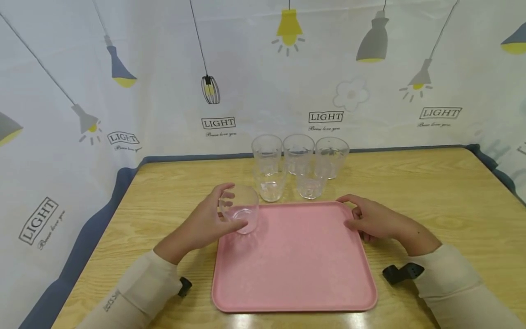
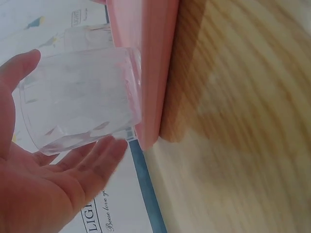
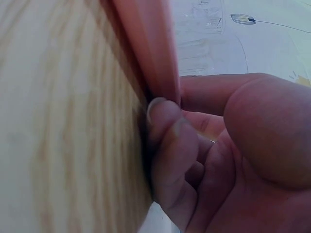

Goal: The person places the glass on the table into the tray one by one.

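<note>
A clear plastic cup (image 1: 245,214) stands upright on the back left corner of a pink tray (image 1: 296,265). My left hand (image 1: 209,219) is around its left side, thumb in front and fingers behind. In the left wrist view that hand (image 2: 53,189) lies spread beside the cup (image 2: 82,97), its fingers fairly straight. At the tray's back right corner my right hand (image 1: 376,219) grips the rim. Seen from the right wrist, curled fingers (image 3: 172,145) of this hand tuck against the underside of the tray edge (image 3: 150,48).
Several more clear cups stand close together behind the tray, among them a front left cup (image 1: 271,185), a front right cup (image 1: 311,185) and a back right cup (image 1: 332,155). The wooden table (image 1: 431,192) ends at a printed curtain (image 1: 267,91).
</note>
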The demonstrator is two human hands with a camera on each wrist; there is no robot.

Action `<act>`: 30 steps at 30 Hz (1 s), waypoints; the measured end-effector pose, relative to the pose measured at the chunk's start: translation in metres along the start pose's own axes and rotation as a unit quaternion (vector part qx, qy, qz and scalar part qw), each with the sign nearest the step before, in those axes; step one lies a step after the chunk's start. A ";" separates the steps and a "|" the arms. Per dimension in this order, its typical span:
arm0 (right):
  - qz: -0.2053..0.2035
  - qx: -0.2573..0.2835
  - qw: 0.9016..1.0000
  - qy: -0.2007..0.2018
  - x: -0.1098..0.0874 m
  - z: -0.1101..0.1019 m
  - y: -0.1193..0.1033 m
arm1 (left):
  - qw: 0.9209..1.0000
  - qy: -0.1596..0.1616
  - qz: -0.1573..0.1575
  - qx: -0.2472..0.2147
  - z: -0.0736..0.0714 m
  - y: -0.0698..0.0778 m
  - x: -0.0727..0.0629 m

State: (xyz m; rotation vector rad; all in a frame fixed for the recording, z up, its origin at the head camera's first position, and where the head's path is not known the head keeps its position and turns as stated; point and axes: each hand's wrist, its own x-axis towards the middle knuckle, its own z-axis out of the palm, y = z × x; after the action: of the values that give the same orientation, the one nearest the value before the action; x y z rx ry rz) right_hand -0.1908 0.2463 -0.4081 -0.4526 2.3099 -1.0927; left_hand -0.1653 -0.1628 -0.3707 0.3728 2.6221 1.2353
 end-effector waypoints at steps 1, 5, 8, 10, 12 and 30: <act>0.000 -0.001 1.000 0.000 0.001 0.000 0.000 | 1.000 0.004 0.006 0.008 0.000 0.001 0.000; 0.001 0.000 1.000 -0.001 0.002 0.000 -0.001 | 0.997 0.030 0.033 0.056 -0.002 0.009 0.007; 0.005 0.003 1.000 -0.003 0.003 0.000 0.000 | 0.994 0.046 0.046 0.092 -0.004 0.019 0.015; 0.010 0.004 1.000 -0.004 0.003 0.000 0.001 | 0.992 0.049 0.046 0.105 -0.005 0.027 0.020; 0.013 0.003 1.000 -0.004 0.003 0.000 0.001 | 0.991 0.051 0.042 0.118 -0.007 0.035 0.025; 0.000 0.001 1.000 0.011 0.002 0.003 0.004 | 0.984 0.024 -0.008 0.178 -0.007 0.050 0.073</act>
State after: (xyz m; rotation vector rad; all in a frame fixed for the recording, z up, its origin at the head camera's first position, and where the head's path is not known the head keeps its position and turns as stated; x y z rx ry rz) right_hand -0.1912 0.2462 -0.4133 -0.4410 2.3276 -1.1045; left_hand -0.2297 -0.1137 -0.3340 0.3828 2.8804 0.7743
